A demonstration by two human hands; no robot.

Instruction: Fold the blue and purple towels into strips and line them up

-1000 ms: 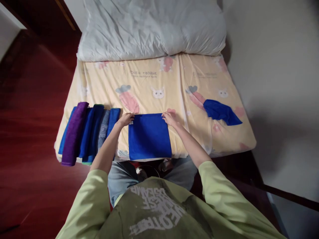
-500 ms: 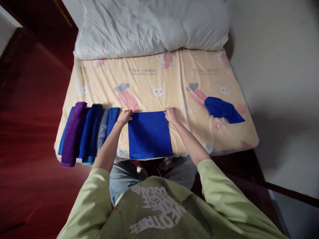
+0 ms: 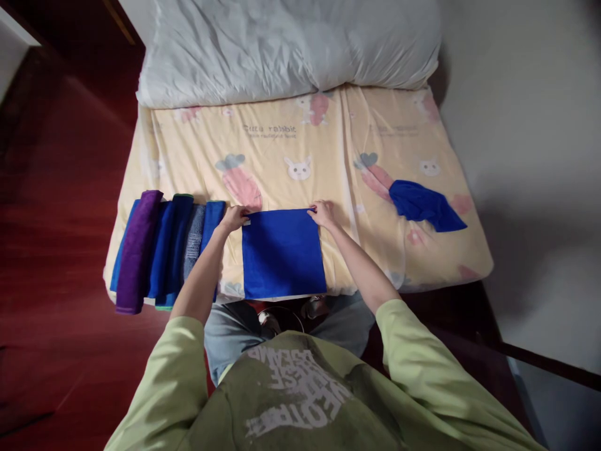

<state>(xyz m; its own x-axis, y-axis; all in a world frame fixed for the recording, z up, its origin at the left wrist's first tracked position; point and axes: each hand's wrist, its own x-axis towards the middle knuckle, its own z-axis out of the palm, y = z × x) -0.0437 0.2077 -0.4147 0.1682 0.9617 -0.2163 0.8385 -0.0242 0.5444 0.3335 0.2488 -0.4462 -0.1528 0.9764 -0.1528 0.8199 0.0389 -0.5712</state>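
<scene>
Spread flat at the front edge of the bed lies a square blue towel (image 3: 284, 254). My left hand (image 3: 233, 218) pinches its far left corner, where a small white tag shows. At the far right corner, my right hand (image 3: 322, 214) has its fingers closed on the towel's edge. Just left of my left hand is a row of several folded or rolled towels: a purple towel (image 3: 139, 250), a grey-blue towel (image 3: 194, 235) and blue ones such as the dark blue towel (image 3: 174, 250) with green trim. Off to the right lies a crumpled blue towel (image 3: 426, 205).
The bed's yellow sheet (image 3: 323, 147) carries rabbit and carrot prints. A bulky white quilt (image 3: 286, 50) is heaped at its far end. Reddish wooden floor (image 3: 61, 250) runs along the left, and a pale wall (image 3: 530, 156) stands on the right.
Both hands stay at the towel's far corners, and the towel lies in almost the same place. The camera view has shifted slightly.
</scene>
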